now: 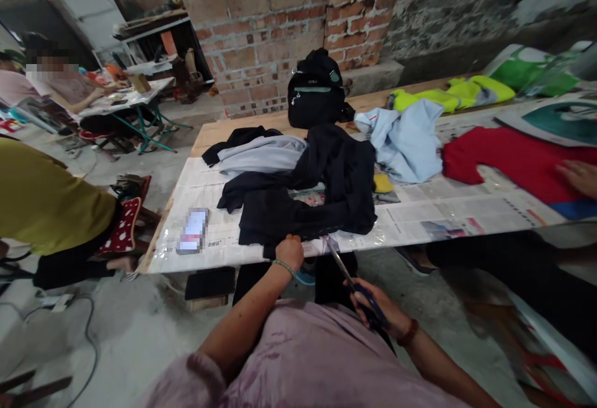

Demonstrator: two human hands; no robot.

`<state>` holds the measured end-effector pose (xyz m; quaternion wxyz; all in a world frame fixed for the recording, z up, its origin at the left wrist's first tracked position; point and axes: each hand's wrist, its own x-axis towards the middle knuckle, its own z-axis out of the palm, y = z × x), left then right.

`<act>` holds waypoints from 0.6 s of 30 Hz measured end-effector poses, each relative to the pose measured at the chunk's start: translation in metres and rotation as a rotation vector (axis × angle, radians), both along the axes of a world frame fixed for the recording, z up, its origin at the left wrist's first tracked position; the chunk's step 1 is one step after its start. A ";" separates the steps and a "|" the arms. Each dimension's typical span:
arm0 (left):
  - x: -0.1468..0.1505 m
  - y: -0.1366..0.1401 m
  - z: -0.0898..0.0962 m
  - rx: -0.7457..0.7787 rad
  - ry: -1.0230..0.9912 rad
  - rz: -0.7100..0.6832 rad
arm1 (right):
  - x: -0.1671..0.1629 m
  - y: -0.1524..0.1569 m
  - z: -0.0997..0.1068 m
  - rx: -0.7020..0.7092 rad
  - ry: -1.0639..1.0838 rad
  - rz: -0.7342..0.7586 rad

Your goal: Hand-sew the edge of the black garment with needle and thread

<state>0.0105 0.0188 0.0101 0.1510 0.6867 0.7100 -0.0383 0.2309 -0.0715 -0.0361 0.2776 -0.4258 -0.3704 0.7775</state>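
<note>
A dark garment lies spread near the front of the newspaper-covered table. My left hand is closed on the garment's near edge, with a bracelet at the wrist. In my right hand is a pair of scissors, gripped by its dark handles below the table's edge. The blades point up and away toward the garment's near edge. Whether the blade tips touch the cloth I cannot tell. A light grey garment lies behind the dark one.
A phone lies left on the table. Behind stands a black backpack. To the right are a pale blue garment, yellow vest, red garment and iron. Another person's hand rests on the red cloth.
</note>
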 end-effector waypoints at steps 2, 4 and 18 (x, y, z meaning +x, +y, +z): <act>-0.002 -0.007 -0.001 0.026 -0.046 -0.015 | 0.000 0.002 -0.001 0.014 -0.019 0.014; -0.006 -0.017 -0.002 0.060 -0.126 -0.026 | 0.000 0.004 -0.003 0.018 -0.055 0.041; -0.021 -0.063 -0.025 -0.287 -1.105 0.597 | 0.002 0.020 0.008 0.177 -0.269 0.417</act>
